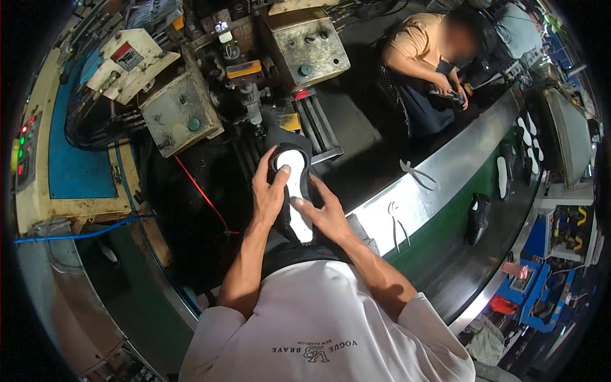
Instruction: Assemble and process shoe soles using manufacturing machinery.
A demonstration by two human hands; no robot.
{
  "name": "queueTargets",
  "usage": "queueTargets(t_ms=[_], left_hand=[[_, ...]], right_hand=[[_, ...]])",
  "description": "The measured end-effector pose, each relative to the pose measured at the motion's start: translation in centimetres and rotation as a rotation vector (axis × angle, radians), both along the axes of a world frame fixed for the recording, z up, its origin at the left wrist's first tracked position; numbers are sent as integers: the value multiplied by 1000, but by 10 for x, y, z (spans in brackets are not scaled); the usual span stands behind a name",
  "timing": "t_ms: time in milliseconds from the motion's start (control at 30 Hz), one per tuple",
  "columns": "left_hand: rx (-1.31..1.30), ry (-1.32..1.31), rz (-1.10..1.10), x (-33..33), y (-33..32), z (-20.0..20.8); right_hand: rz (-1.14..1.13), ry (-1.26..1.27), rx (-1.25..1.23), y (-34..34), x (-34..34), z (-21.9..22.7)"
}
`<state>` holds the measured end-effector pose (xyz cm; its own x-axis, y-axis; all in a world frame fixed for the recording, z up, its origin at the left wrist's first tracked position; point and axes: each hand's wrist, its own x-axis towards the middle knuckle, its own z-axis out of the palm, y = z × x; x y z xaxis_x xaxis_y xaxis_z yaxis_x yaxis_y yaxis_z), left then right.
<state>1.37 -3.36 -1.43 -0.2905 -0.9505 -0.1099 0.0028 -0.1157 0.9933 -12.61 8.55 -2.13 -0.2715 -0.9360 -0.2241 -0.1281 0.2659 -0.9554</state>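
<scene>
A black shoe upper (pixel 305 145) with a white insole (pixel 293 175) facing up is in front of my body, its long side running away from me. My left hand (pixel 267 196) wraps its left side, the thumb pressing on the wide part of the insole. From the right, my right hand (pixel 326 213) grips the same shoe, thumb laid on the insole's narrower middle. The fingers beneath are mostly hidden. Just past the shoe stands a machine with a metal clamp head (pixel 251 105).
Two pairs of pliers, one (pixel 417 173) farther off and one (pixel 398 226) nearer, rest on the metal ledge (pixel 445 153) to my right. Beyond it, a green conveyor (pixel 445 235) carries several black shoes with white insoles. Grey control boxes (pixel 312 51) flank the machine. A co-worker (pixel 417 63) handles a dark object at far right.
</scene>
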Motion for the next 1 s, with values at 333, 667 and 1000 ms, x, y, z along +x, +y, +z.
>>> queueTargets(t_ms=[333, 667, 1000], left_hand=[[-2, -32, -211, 13, -25, 5], [-113, -178, -145, -1, -27, 5], [105, 160, -155, -6, -22, -28]], right_hand=[[-46, 96, -36, -45, -14, 6], [-75, 158, -13, -60, 3, 10], [-87, -72, -128, -58, -6, -7]])
